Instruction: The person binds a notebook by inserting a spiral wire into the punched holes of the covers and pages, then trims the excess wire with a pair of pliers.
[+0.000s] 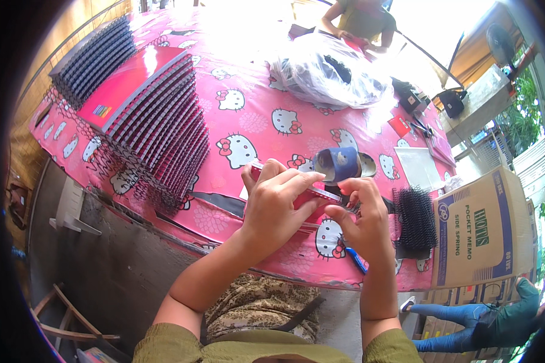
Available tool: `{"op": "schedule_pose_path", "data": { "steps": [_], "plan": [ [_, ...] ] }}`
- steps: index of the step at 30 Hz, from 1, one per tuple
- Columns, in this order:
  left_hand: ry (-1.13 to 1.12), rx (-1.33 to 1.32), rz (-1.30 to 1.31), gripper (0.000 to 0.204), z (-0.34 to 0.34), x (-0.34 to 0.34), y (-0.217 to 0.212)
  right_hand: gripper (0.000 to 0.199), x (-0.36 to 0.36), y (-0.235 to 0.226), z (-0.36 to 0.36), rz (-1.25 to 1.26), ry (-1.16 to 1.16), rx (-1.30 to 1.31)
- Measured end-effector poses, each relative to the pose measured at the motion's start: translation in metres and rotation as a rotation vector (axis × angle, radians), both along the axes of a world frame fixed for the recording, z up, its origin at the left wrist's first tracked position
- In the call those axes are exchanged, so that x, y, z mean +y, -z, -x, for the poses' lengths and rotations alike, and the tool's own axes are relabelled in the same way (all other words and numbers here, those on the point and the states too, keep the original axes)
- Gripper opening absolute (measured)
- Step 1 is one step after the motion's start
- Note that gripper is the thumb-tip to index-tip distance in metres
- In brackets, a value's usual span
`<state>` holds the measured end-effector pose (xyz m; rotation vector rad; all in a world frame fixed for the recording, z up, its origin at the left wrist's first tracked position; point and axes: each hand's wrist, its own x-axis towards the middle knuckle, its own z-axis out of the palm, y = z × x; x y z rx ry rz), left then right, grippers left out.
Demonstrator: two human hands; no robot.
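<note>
My left hand [275, 202] is closed on a red-covered notebook [312, 206], held on edge above the table. A row of small holes runs along its upper edge. My right hand [367, 212] is at the notebook's right end with thumb and fingers curled; what they pinch, if anything, is too small to make out. Just beyond the hands lies a blue slipper-like object [339, 164]. A blue-handled tool [356, 260] lies below my right hand. To its right stands a bundle of black spiral coils [415, 218].
Tall stacks of spiral-bound notebooks [157, 115] fill the left of the pink patterned table [254, 124]. A clear plastic bag [327, 72] lies at the back, near a seated person [363, 24]. A cardboard box [484, 227] stands at right; another person [490, 323] is beyond it.
</note>
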<state>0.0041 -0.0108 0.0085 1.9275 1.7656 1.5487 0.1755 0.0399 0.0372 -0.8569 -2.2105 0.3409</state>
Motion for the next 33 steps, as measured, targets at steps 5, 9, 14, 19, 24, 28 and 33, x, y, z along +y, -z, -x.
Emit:
{"op": "schedule_pose_path", "data": {
  "steps": [5, 9, 14, 19, 24, 28, 33],
  "plan": [
    [-0.009, 0.011, -0.045, 0.032, 0.005, -0.001, 0.005, 0.014, 0.034, 0.01, -0.018, 0.136, -0.198, -0.02],
    [0.017, 0.055, -0.097, 0.034, 0.002, 0.0, 0.008, 0.038, 0.138, 0.035, -0.067, -0.104, 0.037, -0.334],
    [-0.008, -0.005, -0.121, 0.035, 0.001, 0.003, 0.012, 0.058, 0.148, 0.066, -0.071, 0.016, 0.256, -0.406],
    [-0.045, 0.034, -0.044, 0.045, 0.004, -0.002, 0.015, 0.042, 0.104, 0.048, -0.049, 0.526, -0.184, 0.219],
    [0.002, -0.055, 0.039, 0.05, 0.006, -0.004, 0.006, 0.041, 0.089, 0.023, -0.038, 0.48, -0.277, 0.051],
    [-0.01, -0.059, -0.006, 0.049, 0.006, 0.0, 0.007, 0.04, 0.084, 0.024, -0.029, 0.894, -0.847, 0.536],
    [0.016, -0.047, 0.063, 0.049, 0.008, -0.003, 0.003, 0.036, 0.11, 0.046, -0.056, 0.495, -0.295, 0.012]
  ]
}}
